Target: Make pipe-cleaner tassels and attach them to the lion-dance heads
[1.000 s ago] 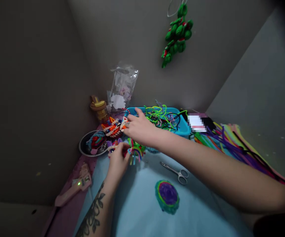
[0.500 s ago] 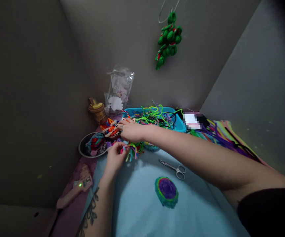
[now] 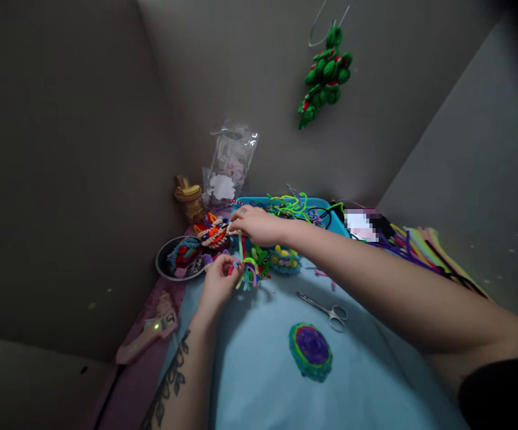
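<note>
Rainbow [image 3: 250, 272] pinched in the fingers of the left hand [image 3: 219, 283], just before the green piece [image 3: 261, 263]! Arches look formed, ends hang loose. Right hand [image 3: 259, 227] curls above, its grip unclear. Purple-and-teal disc [image 3: 311, 352] lies untouched on the worktop [image 3: 259, 382]; what's left, I can't tell.

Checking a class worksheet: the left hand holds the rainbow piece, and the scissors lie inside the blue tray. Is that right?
Not quite: the head view shows the scissors on the blue surface; the left hand holds the rainbow piece.
</note>
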A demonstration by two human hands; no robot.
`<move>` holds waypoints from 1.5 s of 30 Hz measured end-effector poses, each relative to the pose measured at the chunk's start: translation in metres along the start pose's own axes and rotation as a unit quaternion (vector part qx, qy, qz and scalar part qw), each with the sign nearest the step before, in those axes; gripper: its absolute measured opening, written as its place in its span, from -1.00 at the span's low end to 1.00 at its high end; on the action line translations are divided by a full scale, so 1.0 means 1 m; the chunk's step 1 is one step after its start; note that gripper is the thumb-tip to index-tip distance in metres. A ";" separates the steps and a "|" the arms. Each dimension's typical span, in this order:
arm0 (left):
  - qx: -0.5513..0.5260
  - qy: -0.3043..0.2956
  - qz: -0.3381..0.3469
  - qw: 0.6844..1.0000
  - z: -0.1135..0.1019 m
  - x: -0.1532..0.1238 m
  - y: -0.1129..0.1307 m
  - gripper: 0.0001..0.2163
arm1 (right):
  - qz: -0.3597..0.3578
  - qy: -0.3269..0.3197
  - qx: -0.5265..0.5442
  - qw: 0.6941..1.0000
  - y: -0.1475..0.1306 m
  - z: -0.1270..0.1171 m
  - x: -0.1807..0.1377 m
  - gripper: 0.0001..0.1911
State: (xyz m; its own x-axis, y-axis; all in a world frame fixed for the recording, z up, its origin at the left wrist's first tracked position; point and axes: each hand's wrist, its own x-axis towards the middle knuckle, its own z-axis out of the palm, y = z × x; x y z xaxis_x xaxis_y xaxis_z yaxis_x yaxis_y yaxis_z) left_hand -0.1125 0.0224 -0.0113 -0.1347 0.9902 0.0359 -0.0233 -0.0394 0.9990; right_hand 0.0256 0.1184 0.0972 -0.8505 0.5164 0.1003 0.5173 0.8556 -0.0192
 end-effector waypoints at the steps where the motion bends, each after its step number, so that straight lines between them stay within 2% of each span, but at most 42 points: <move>1: 0.000 -0.001 0.001 1.000 0.000 0.000 -0.001 -0.69 | 0.007 0.005 0.008 1.000 0.003 0.000 0.000 -0.59; 6: 0.017 0.003 -0.001 1.000 -0.001 0.001 -0.003 -0.71 | 0.019 -0.021 0.122 0.992 0.006 0.006 -0.001 -0.64; 8: 0.018 0.004 0.000 1.000 -0.001 0.001 -0.002 -0.72 | 0.033 -0.018 0.152 0.988 0.004 0.008 -0.001 -0.72; 11: 0.008 0.004 0.001 1.000 0.000 0.000 -0.001 -0.73 | 0.039 -0.008 0.159 0.986 0.002 0.009 -0.001 -0.83; 14: 0.004 0.006 0.001 1.000 0.000 0.001 -0.001 -0.75 | 0.040 -0.007 0.164 0.986 0.002 0.007 -0.001 -0.85; 25: -0.011 -0.003 -0.010 1.000 0.002 0.000 -0.003 -0.73 | 0.033 -0.021 0.156 0.987 0.002 0.007 -0.004 -0.83; 28: -0.011 -0.003 -0.010 1.000 0.002 0.000 -0.002 -0.74 | 0.033 -0.011 0.158 0.987 -0.001 0.008 -0.008 -0.77; 32: -0.010 0.004 -0.010 1.000 0.002 -0.001 -0.001 -0.74 | 0.030 0.046 0.174 0.983 -0.010 0.009 -0.018 -0.65; 41: -0.004 0.027 -0.013 1.000 0.004 -0.002 0.004 -0.75 | -0.003 0.232 0.138 0.963 -0.035 0.028 -0.050 -0.81; 45: -0.001 0.047 -0.005 0.999 0.005 -0.005 0.010 -0.78 | -0.006 0.275 0.096 0.957 -0.051 0.044 -0.071 -0.85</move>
State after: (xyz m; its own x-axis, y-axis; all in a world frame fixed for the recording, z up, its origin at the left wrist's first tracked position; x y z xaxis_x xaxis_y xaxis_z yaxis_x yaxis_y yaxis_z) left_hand -0.1075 0.0181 -0.0016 -0.2260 0.9739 0.0222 -0.0267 -0.0289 0.9992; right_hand 0.0551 0.0402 0.0470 -0.6509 0.4540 0.6085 0.4354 0.8798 -0.1907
